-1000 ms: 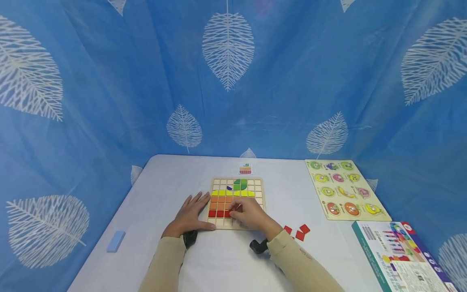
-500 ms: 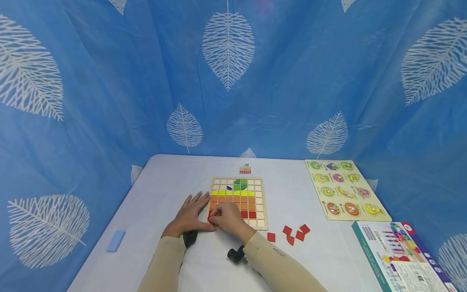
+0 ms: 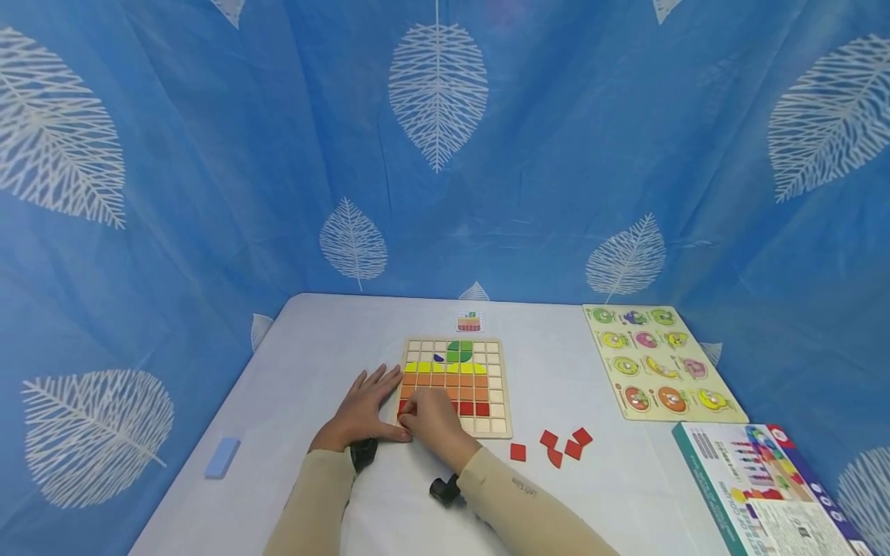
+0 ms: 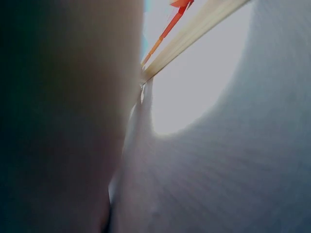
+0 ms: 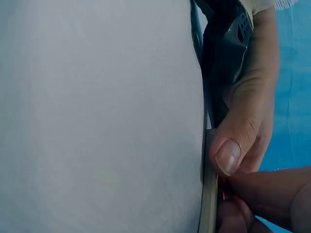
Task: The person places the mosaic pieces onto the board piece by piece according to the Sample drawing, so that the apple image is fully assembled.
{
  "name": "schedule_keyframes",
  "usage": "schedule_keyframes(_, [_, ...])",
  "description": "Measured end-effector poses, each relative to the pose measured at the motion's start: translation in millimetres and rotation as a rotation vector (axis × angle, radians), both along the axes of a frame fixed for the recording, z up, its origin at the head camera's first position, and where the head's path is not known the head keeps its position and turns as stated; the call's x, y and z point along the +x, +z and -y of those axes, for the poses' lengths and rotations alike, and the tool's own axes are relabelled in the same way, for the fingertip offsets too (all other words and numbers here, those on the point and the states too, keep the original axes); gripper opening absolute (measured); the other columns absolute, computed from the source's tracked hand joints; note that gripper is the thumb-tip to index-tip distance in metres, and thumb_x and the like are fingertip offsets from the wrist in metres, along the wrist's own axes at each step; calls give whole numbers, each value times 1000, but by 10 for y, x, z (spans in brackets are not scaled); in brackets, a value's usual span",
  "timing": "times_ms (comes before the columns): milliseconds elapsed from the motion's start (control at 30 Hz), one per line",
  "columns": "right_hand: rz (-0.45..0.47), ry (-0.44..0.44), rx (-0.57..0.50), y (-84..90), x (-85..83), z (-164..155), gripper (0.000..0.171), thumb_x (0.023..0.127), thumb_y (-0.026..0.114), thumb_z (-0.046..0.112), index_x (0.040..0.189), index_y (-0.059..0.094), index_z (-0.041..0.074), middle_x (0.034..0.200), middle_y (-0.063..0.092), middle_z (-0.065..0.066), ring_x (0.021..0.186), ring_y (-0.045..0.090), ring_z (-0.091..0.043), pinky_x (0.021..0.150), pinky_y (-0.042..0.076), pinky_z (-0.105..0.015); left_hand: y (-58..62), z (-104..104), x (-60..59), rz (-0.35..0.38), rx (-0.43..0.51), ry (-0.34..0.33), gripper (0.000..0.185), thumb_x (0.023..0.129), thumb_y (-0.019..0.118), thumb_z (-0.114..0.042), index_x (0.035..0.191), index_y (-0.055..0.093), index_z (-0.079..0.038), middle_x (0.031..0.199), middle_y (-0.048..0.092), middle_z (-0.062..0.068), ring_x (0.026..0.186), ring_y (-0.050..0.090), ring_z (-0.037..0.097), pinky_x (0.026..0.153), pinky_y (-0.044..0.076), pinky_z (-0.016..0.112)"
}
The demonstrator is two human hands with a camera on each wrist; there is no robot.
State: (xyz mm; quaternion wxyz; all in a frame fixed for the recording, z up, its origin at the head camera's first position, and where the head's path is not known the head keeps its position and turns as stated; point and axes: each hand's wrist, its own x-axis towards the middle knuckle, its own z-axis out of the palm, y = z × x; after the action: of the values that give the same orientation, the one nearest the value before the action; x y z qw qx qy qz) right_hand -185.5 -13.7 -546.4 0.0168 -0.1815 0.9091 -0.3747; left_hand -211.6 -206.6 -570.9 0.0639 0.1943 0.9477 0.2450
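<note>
A wooden grid board (image 3: pixel 507 417) lies in the head view with yellow, orange and red tiles in rows. Two-tone green pieces (image 3: pixel 460 352) and a small dark blue piece (image 3: pixel 439 358) sit near its top. My left hand (image 3: pixel 360 413) rests flat at the board's left edge, fingers spread and thumb along the lower left corner. Over the board's lower left part, my right hand (image 3: pixel 433 423) pinches a red tile (image 5: pixel 223 190), mostly covered by the fingers. In the left wrist view, a red tile (image 4: pixel 179 3) shows above the board's edge.
Several loose red pieces (image 3: pixel 518 452) lie right of the board, one with a rounded side. A small picture card (image 3: pixel 470 321) is behind it. Further right are a fruit puzzle board (image 3: pixel 664 378) and a printed box (image 3: pixel 765 486). A light blue block (image 3: pixel 222 458) lies far left.
My right hand has moved left and slightly down across the board, from the red row's middle to the lower left corner, uncovering red tiles and loose pieces. The left hand stays put.
</note>
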Motion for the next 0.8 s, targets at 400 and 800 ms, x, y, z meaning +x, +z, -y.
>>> schedule_keyframes(400, [-48,34,120,40,54,-9,9,91,85,13,82,83,11,73,67,12,71,59,-5,66,54,-21,-3,-23,2,-12,-14,7,131,62,86,-77,165,38,-12,170,31,4,159,16,29,127,0,54])
schedule_keyframes(800, [-90,66,82,20,119,-95,5,91,84,5,96,84,5,89,75,3,84,65,-9,79,59,-26,3,-12,16,-18,12,8,130,62,85,-78,165,38,-13,170,32,6,158,17,32,126,1,57])
